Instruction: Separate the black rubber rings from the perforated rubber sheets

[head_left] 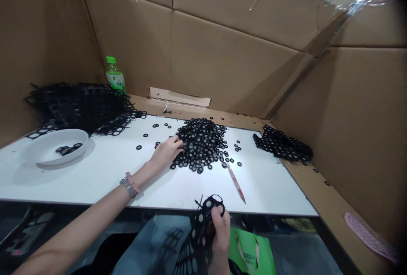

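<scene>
Closest in, a right hand [220,234] gripped a perforated black sheet [199,241] tightly, just below the white worktop [270,190]. Farther along the worktop, a left hand [165,152] lay half-open against a heap of black rings [200,143], apparently holding nothing.

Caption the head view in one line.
Left hand rests on a heap of black rings; right hand grips a punched black sheet.
</scene>
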`<act>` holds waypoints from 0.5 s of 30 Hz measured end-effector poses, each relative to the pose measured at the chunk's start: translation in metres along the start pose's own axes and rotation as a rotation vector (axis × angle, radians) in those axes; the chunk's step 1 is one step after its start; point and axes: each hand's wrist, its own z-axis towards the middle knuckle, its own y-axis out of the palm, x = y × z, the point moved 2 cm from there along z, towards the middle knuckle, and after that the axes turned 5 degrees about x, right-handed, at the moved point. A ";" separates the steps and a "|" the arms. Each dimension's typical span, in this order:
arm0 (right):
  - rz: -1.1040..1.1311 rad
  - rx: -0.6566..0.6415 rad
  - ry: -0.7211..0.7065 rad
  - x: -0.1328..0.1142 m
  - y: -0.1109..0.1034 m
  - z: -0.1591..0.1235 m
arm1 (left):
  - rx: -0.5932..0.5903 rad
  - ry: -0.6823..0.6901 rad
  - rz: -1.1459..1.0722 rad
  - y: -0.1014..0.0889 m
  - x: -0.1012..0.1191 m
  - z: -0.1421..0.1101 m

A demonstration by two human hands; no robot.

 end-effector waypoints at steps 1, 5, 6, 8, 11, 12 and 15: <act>0.037 0.036 0.047 0.000 0.001 -0.001 | 0.031 0.001 0.001 -0.005 0.004 0.000; 0.101 0.122 0.130 0.003 0.003 -0.007 | 0.010 0.115 -0.233 -0.032 0.043 -0.019; 0.088 0.121 0.123 0.004 0.003 -0.009 | -0.070 0.177 -0.325 -0.039 0.057 -0.027; 0.059 0.089 0.094 0.006 0.002 -0.011 | -0.266 0.284 -0.422 -0.049 0.084 -0.046; -0.047 0.006 0.000 0.003 -0.001 -0.014 | -0.482 0.291 -0.428 -0.055 0.106 -0.065; -0.099 -0.021 -0.048 0.001 -0.001 -0.014 | -0.523 0.283 -0.427 -0.056 0.109 -0.069; -0.225 -0.060 -0.187 -0.004 -0.001 -0.014 | -0.544 0.277 -0.429 -0.054 0.111 -0.074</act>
